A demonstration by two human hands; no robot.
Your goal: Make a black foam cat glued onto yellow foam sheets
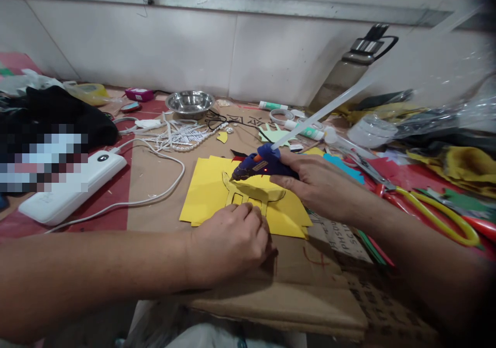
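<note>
On the yellow sheets (196,190), outlined cutout (253,192), with left hand (232,239) at the sheets' near edge, fingers curled, any pinch impossible to tell. Above the sheets, glue gun (258,166) clasped in right hand (315,180). Right of the sheets, scissors (387,186).

A: Legible print?
B: Cardboard (294,275), right side: slanted black "PHS", following characters uncertain; below it, apparently "SG1".
A: Elsewhere?
B: Far-side black characters on the same board: unreadable. Glue gun (259,166) label: too small. Power bank (75,188) print: too faint.
</note>
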